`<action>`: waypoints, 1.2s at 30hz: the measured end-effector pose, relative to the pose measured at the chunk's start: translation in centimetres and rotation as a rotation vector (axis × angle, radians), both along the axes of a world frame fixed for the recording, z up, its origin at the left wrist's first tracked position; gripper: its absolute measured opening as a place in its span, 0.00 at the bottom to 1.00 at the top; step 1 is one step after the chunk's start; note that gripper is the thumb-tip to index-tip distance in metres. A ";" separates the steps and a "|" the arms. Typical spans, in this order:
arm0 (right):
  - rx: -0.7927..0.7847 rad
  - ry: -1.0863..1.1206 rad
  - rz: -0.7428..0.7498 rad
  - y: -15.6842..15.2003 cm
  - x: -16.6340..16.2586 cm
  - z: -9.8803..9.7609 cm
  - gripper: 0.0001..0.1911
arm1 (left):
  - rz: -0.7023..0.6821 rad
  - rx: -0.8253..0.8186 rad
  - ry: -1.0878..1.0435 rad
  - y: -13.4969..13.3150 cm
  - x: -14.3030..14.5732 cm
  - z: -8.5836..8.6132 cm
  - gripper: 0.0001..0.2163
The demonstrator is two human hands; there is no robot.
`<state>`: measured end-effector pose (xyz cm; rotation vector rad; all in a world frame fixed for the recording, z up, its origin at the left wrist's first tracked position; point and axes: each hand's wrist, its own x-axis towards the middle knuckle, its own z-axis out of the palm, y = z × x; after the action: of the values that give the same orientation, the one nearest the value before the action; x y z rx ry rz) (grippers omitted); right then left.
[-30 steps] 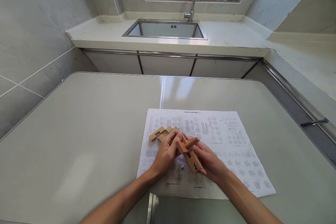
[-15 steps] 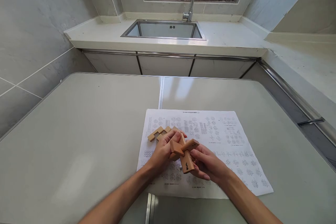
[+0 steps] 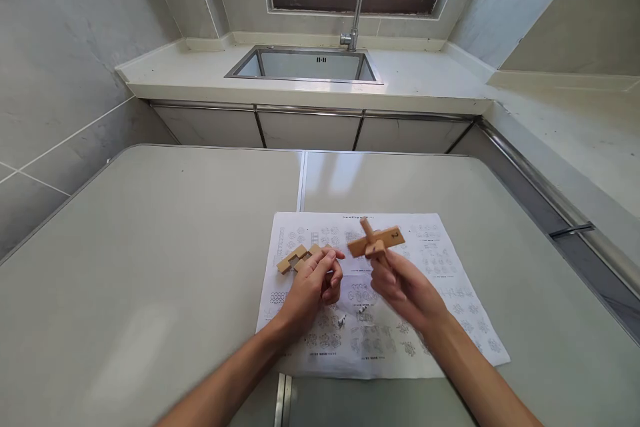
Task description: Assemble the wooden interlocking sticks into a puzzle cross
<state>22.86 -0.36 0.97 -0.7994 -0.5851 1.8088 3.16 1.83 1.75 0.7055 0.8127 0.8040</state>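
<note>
Progress: a few wooden bars are locked into a cross (image 3: 376, 241); two or so loose pieces (image 3: 299, 257) lie unjoined, so the puzzle looks partly built, with those left to fit.
Right hand (image 3: 406, 285): fingers closed on the underside of the cross, holding it up in the air above the far half of the sheet (image 3: 440, 280).
Left hand (image 3: 314, 284): loosely curled, holding nothing that can be seen; thumb and forefinger sit close together, fingertips just beside the loose pieces.
Cross: pale tan wood, square-section bars; one long bar lies roughly level, a shorter one pokes up through it, and a dark mark shows near the right end.
Loose pieces: same wood, notched, lying flat and touching each other on the sheet's left part.
Sheet: white paper printed with rows of small diagrams, flat on the grey table (image 3: 150, 247).
Beyond: a sink (image 3: 305, 67) with a tap (image 3: 353, 0) under a window.
</note>
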 end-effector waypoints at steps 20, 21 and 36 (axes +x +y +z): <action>0.040 0.124 -0.521 2.3 6.2 -2.4 0.12 | -0.102 0.179 0.118 -0.6 0.1 -0.7 0.17; 0.033 0.153 -0.522 2.3 6.2 -2.5 0.12 | -0.106 0.206 0.140 -0.7 0.1 -0.6 0.17; -0.018 0.031 -0.528 2.1 3.9 -1.6 0.15 | 0.274 0.727 0.731 3.2 -4.5 1.7 0.12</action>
<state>26.76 1.76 -0.62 -0.8433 -0.2984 1.3389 -1.30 5.02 3.50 1.6165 1.3030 1.1217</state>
